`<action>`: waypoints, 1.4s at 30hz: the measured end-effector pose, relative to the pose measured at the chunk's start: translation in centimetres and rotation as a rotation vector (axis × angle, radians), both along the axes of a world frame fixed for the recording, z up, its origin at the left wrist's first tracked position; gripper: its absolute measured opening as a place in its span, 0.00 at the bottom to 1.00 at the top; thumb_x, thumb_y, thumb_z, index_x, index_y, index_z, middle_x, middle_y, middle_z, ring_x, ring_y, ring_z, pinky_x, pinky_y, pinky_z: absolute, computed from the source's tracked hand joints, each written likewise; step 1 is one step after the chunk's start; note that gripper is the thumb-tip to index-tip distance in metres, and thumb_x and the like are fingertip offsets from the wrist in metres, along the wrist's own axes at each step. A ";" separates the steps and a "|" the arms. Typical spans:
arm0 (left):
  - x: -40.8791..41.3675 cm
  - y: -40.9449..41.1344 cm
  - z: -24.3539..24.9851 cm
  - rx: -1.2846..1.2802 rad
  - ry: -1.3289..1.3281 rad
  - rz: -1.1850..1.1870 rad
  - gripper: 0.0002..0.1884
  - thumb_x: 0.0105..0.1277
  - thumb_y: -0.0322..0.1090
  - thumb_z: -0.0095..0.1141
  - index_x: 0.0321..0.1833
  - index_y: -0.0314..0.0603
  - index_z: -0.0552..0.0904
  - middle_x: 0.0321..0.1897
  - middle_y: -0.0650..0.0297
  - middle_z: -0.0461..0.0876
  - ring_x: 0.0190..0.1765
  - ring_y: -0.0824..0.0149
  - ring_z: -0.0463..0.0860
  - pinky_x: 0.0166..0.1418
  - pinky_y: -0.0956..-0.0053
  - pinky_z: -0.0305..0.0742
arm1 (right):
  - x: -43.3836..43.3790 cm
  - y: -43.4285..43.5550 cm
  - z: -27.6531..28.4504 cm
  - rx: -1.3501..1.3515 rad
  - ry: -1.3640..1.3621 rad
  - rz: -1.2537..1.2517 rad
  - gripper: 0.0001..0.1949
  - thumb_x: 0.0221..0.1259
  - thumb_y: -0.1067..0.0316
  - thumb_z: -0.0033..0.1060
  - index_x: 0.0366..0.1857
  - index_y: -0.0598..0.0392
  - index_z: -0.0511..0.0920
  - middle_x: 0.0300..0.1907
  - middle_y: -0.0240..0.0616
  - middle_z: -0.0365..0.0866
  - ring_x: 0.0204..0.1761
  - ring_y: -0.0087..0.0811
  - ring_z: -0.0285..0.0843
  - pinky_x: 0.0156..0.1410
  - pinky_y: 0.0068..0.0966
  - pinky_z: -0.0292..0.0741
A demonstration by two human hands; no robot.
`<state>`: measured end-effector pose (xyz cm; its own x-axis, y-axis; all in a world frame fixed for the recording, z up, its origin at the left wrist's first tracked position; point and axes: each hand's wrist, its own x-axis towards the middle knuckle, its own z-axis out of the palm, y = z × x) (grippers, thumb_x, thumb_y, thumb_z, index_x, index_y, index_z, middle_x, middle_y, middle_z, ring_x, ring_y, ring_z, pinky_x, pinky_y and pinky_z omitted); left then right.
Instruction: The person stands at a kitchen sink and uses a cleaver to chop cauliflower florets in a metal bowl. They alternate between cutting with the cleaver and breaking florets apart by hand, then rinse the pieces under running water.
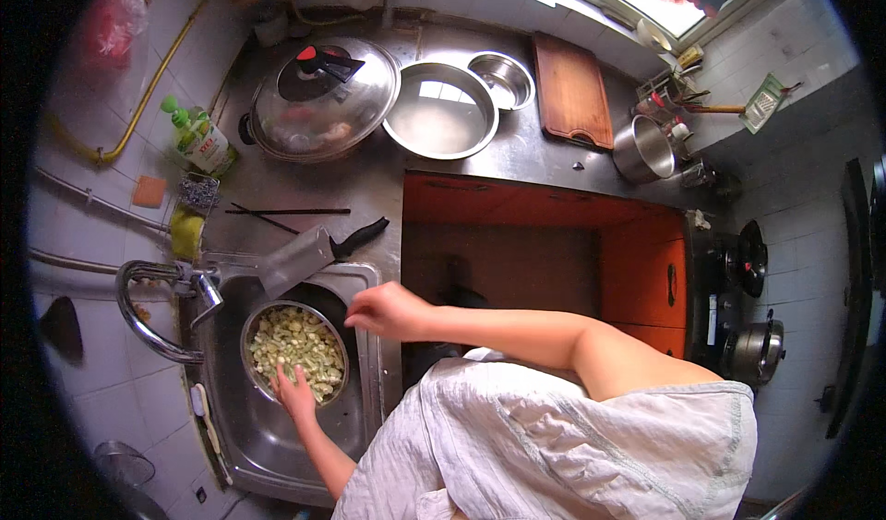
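A round metal bowl (pixel 245 354) stands in the stainless steel sink (pixel 270 444), filled with chopped pale green and whitish vegetables (pixel 297 343). My left hand (pixel 296 394) is at the bowl's near rim, fingers spread over the pieces; whether the fingertips press into them is unclear. Beyond the sink's right rim hovers my right hand (pixel 387 311), its fingers loosely curled and partly hidden, with nothing visible in it. A cleaver (pixel 297 260) with a black handle lies across the sink's back edge, its blade jutting over the basin. Black chopsticks (pixel 297 211) rest crossed behind it.
A curved chrome faucet (pixel 142 312) rises left of the sink. Along the back counter stand a lidded pan (pixel 325 118), a basin of cloudy liquid (pixel 439 122), a small metal bowl (pixel 509 80), a wooden cutting board (pixel 571 91) and a pot (pixel 644 150). Dish soap (pixel 204 146) stands left.
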<state>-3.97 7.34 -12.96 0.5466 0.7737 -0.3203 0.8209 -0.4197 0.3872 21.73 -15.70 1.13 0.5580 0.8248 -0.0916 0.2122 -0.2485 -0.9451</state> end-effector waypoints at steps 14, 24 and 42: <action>2.1 -1.0 -0.8 0.353 0.117 -0.057 0.27 0.63 0.44 0.62 0.62 0.36 0.75 0.54 0.44 0.77 0.58 0.42 0.73 0.65 0.54 0.66 | 19.1 -43.0 -1.3 -0.082 0.591 -1.513 0.28 0.69 0.37 0.46 0.49 0.55 0.75 0.32 0.38 0.80 0.19 0.25 0.70 0.21 0.24 0.69; 7.6 -4.2 5.2 0.218 0.222 -0.097 0.35 0.59 0.51 0.64 0.67 0.42 0.72 0.63 0.44 0.72 0.66 0.43 0.68 0.70 0.55 0.62 | 32.8 -67.3 -8.6 0.602 1.165 -1.670 0.40 0.53 0.34 0.67 0.59 0.57 0.67 0.41 0.54 0.79 0.35 0.42 0.81 0.35 0.29 0.85; 3.0 -12.9 6.7 0.028 0.242 0.379 0.34 0.57 0.49 0.68 0.63 0.39 0.74 0.64 0.44 0.69 0.67 0.44 0.68 0.70 0.56 0.63 | 28.5 -66.0 -1.5 0.297 0.768 -1.501 0.04 0.60 0.76 0.50 0.36 0.58 0.75 0.36 0.36 0.78 0.34 0.30 0.78 0.39 0.23 0.84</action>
